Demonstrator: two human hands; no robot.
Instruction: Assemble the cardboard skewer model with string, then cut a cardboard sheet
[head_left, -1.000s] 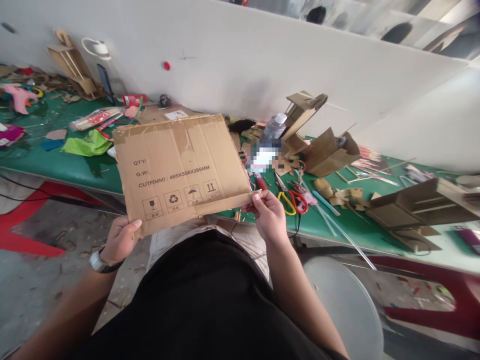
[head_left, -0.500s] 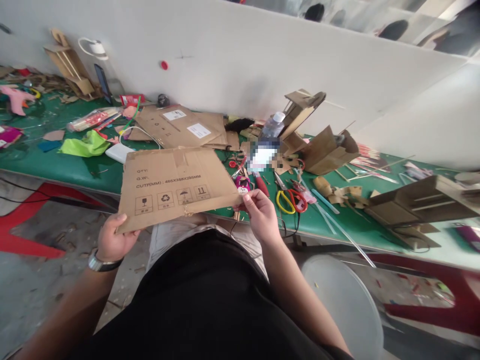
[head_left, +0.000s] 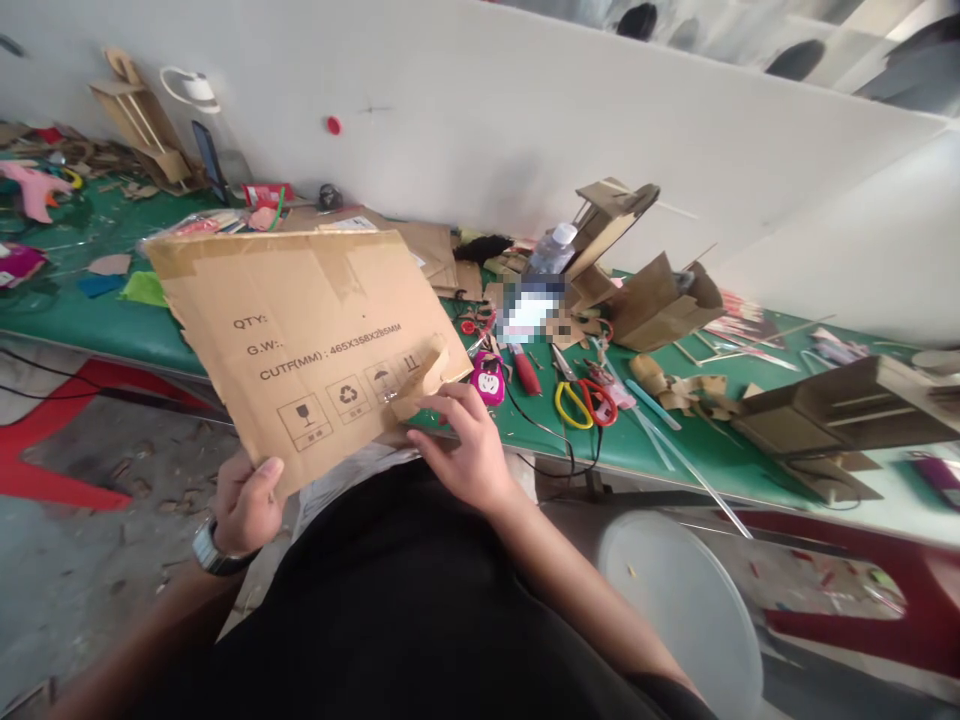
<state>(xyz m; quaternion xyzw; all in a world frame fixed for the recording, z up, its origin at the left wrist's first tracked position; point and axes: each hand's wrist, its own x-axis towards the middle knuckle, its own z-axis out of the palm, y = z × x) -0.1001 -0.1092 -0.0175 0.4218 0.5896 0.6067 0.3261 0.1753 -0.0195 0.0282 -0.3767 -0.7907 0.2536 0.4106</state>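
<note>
My left hand (head_left: 249, 502), with a watch on its wrist, grips the lower left corner of a flat cardboard sheet (head_left: 300, 300), thumb on top. The sheet is held tilted above the table's front edge, its printed face with text and box symbols toward me. At its lower right edge a narrow brown strip (head_left: 424, 378) curls up. My right hand (head_left: 465, 440) is beside that strip, thumb and fingers apart, fingertips close to or touching the strip's lower end.
On the green table (head_left: 540, 430) lie scissors (head_left: 577, 400), a red-handled tool (head_left: 526, 370), a pink tape measure-like object (head_left: 489, 380) and a bottle (head_left: 553, 250). Cardboard structures (head_left: 840, 400) stand at the right. A round grey stool (head_left: 682, 610) is at my right.
The sheet has come up and tilted, its far edge raised to the left. My right hand has left the right corner and moved left to the curled strip, which now stands up.
</note>
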